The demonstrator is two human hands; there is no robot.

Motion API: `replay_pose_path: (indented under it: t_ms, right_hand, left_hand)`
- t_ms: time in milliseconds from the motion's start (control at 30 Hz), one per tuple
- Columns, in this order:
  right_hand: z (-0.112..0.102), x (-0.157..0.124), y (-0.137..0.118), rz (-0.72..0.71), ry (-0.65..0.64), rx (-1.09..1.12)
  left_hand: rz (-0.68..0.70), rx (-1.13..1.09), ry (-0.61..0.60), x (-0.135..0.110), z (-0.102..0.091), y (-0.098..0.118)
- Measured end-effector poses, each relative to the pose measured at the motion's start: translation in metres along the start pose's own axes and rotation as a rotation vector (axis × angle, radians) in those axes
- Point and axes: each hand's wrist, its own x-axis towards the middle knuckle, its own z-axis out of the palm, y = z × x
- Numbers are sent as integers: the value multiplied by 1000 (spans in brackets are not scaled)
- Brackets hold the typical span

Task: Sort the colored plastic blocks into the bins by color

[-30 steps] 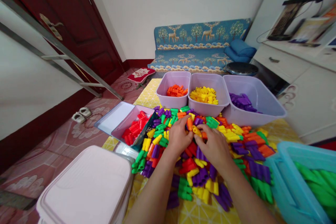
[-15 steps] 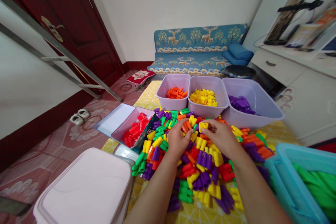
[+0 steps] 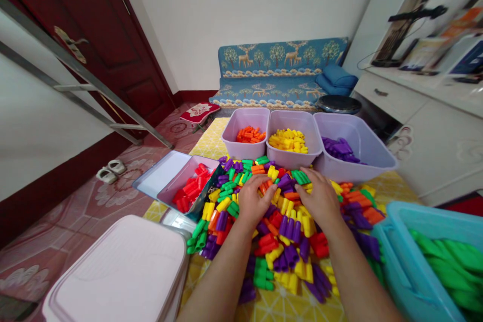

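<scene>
A mixed pile of plastic building pieces (image 3: 289, 229), shaped like short joined tubes in red, orange, yellow, green and purple, covers the middle of the table. My left hand (image 3: 253, 202) is over the far part of the pile, its thumb and fingers closed around an orange piece (image 3: 263, 188). To its right, my right hand (image 3: 320, 200) reaches down with fingers apart and nothing gripped. Its fingertips are beside a green piece (image 3: 301, 177) and a purple piece (image 3: 286, 182); whether they touch is unclear.
Behind the pile stand lilac bins of orange (image 3: 245, 149), yellow (image 3: 294, 159) and purple pieces (image 3: 354, 173). A box (image 3: 169, 190) with red pieces lies left. A turquoise bin (image 3: 402, 256) with green pieces sits right. A pale lidded container (image 3: 116, 266) occupies the near left.
The yellow piece that was in my right hand is no longer there, and those fingers have spread and lowered to the pile. My left hand keeps the orange piece. The view has shifted slightly.
</scene>
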Motion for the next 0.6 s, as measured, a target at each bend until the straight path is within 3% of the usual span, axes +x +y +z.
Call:
replay_pose_path:
  t_ms: [133, 433, 600]
  right_hand:
    - [4, -4, 1, -43, -124, 26]
    - [0, -15, -34, 81, -151, 540]
    - [-7, -12, -31, -25, -243, 447]
  left_hand:
    - [12, -59, -18, 0, -3, 3]
    - [135, -88, -95, -6, -8, 8]
    - [109, -56, -114, -6, -3, 4]
